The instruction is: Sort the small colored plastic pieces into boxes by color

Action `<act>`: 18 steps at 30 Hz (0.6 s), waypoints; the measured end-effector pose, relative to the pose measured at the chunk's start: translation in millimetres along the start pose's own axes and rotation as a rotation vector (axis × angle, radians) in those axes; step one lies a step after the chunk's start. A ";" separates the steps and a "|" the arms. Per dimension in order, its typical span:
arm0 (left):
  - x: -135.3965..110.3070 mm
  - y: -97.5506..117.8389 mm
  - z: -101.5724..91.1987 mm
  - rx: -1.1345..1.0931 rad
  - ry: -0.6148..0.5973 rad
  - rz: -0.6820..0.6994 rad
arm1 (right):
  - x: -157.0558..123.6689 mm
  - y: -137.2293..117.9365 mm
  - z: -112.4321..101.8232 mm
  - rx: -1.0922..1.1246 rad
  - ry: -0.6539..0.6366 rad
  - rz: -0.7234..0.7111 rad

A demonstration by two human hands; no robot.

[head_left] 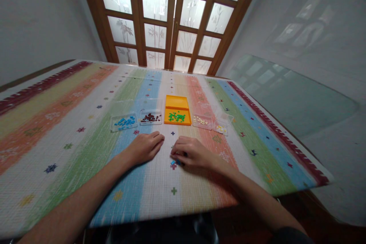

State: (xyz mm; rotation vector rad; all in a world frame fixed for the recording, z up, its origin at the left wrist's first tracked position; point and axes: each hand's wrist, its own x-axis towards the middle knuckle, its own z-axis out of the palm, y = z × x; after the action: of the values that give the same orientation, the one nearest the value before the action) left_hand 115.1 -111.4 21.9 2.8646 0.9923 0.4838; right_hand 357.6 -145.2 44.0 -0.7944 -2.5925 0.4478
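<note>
My left hand (147,147) rests on the tablecloth with its fingers curled in, and nothing shows in it. To its right, my right hand (191,151) is closed in a pinch, thumb and fingertips pointing down. Small blue blocks (173,162) lie on the cloth right under those fingertips; whether the fingers grip a piece is hidden. Beyond both hands stands an open orange box (177,123) with many green pieces (176,116) in its near half. Left of it, clear boxes hold brown pieces (151,117) and blue pieces (126,122).
Right of the orange box are a clear box of cream pieces (201,120) and a small lidded box with yellow-and-white pieces (221,129). The striped tablecloth (85,160) covers the table. Wooden glazed doors (171,19) stand behind it, with a wall (300,26) at right.
</note>
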 end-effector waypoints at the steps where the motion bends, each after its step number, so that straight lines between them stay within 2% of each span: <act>1: 0.1 0.1 0.1 0.001 0.000 -0.002 | -0.1 -0.2 2.7 -0.029 -0.009 -0.016; 11: 0.1 -0.4 1.7 0.013 -0.002 -0.005 | -0.7 -1.9 15.9 -0.285 -0.037 -0.032; 15: -0.5 -0.8 1.0 0.019 -0.001 -0.001 | -2.3 -1.8 15.4 -0.265 -0.056 0.022; 18: -0.5 -1.0 0.9 0.020 0.001 0.001 | -3.6 -1.2 9.2 -0.143 -0.045 0.061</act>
State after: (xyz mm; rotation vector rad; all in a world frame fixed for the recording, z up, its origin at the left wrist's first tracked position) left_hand 114.4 -110.8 20.7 2.8832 1.0017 0.4779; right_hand 355.7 -149.9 35.5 -0.9232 -2.6717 0.3038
